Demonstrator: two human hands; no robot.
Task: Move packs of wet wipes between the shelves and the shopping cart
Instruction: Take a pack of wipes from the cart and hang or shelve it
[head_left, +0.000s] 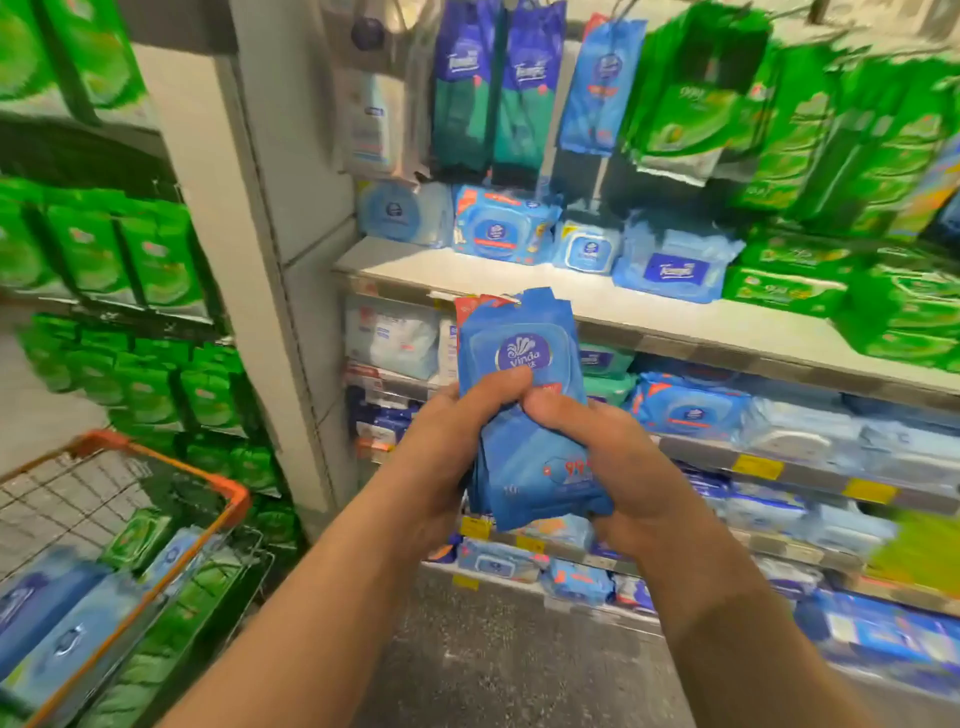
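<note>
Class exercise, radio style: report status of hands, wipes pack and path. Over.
Left hand and right hand both gripping blue Vinda pack, upright, mid-air before shelves. Cart lower left, holding packs. Nothing blocking.

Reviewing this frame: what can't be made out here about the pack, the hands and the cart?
Head view only:
- Blue pack: middle hidden by left hand and right hand; whether one pack or several, unclear.
- Small print on the pack: too blurred to read.
- Shopping cart: cut off by left and bottom edges; contents blurred.
- Price tags: smeared, unreadable.
- Green packs, right: motion blur hides labels.
</note>
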